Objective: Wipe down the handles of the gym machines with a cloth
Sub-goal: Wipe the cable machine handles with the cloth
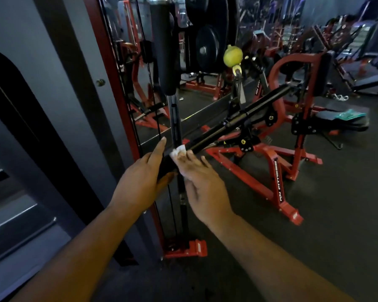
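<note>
While the left hand [140,182] is cupping the near end of a long black cable-machine bar [238,117], thumb underneath and index finger pointing straight ahead, the right hand [203,188] is pressing a small white cloth [179,151] against the bar's grip just beyond it, fingers lying fairly straight. The bar is hanging from a strap below a yellow ball stop [232,56], so it is probably free to swing; a hard wipe could be pushing it out of the loose left-hand hold. Being only pressed, the cloth could be slipping off. Just ahead of the left hand, a red upright [127,110] and mirror are crowding the bar's end. Rightward, open floor is giving more room.
</note>
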Demonstrator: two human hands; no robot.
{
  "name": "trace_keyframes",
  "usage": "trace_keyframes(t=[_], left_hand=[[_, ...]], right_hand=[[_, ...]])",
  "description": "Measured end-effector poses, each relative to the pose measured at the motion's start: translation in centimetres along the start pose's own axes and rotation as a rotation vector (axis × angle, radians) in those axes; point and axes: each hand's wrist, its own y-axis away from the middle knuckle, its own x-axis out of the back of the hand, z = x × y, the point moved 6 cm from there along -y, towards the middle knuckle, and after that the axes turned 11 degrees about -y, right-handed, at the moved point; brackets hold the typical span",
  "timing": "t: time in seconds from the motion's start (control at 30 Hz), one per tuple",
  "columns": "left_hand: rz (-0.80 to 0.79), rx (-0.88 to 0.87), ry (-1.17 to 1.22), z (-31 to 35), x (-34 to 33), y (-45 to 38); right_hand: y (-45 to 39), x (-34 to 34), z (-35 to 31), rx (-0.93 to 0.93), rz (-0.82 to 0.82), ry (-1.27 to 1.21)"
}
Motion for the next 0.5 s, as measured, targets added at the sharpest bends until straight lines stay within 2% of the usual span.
trace_keyframes(t=[0.07,0.13,0.17,0.3,0.37,0.5], left_hand=[[-0.005,0.005,0.016,-0.1,0.4,0.7],[-0.014,-0.002,0.046,-0.3,0.8,1.3],[-0.021,-0.011,0.063,-0.5,1.0,1.6],[-0.083,-0.055,0.196,-1.6,1.6,2.4],[-0.112,-0.078,0.302,-2.0,1.7,2.8],[-0.216,-0.092,0.442,-3.2,1.8,3.6]], right_hand=[[-0.5,2.7,0.4,-0.025,0.165,-0.106],[-1.8,5.8,2.3,-0.098,0.351,-0.088],[-2.7,6.9,3.4,-0.146,0.385,-0.046],[-4.6,5.1,3.1,-0.238,0.217,0.118],[-3.9,2.3,0.5,-0.225,0.161,0.119],[-1.3,-2.6,-4.8,-0.191,0.155,0.003]])
